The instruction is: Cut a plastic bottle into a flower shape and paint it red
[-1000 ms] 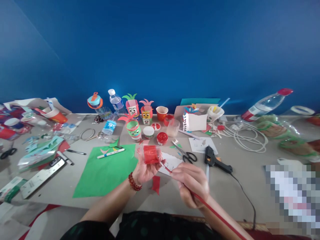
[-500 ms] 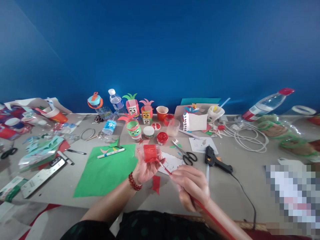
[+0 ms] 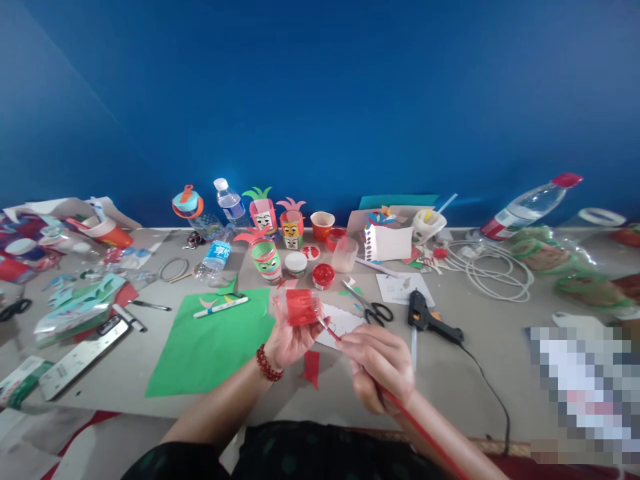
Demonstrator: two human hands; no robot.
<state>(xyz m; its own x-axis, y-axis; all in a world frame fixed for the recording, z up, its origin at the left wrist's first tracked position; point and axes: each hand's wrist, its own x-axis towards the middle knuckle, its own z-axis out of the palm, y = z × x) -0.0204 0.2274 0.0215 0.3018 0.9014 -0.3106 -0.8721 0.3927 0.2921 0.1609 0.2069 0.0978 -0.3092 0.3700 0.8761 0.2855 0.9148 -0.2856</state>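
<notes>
Lying on its side in my left hand (image 3: 286, 343) is a clear plastic cup (image 3: 303, 307), much of its wall coated in red paint. My left fingers wrap round it from below. My right hand (image 3: 383, 367) grips a long red paintbrush (image 3: 407, 415), and its bristle end meets the right end of the cup. Beyond the cup stands an open jar of red paint (image 3: 323, 275), beside a white lidded jar (image 3: 296, 264). Below my hands lies a scrap of red paper (image 3: 311, 368).
Decorated paper-faced cups (image 3: 266, 259) stand near the blue wall. Green paper (image 3: 200, 360) with a marker (image 3: 221, 307) lies left. Scissors (image 3: 373, 310), a corded glue gun (image 3: 434, 320) and a coiled white cable (image 3: 493, 267) are right. A tilted bottle (image 3: 525, 210) is far right.
My right hand and the paintbrush have shifted slightly up and left, with the brush tip nearer the cup's right end. My left hand still holds the cup in nearly the same place.
</notes>
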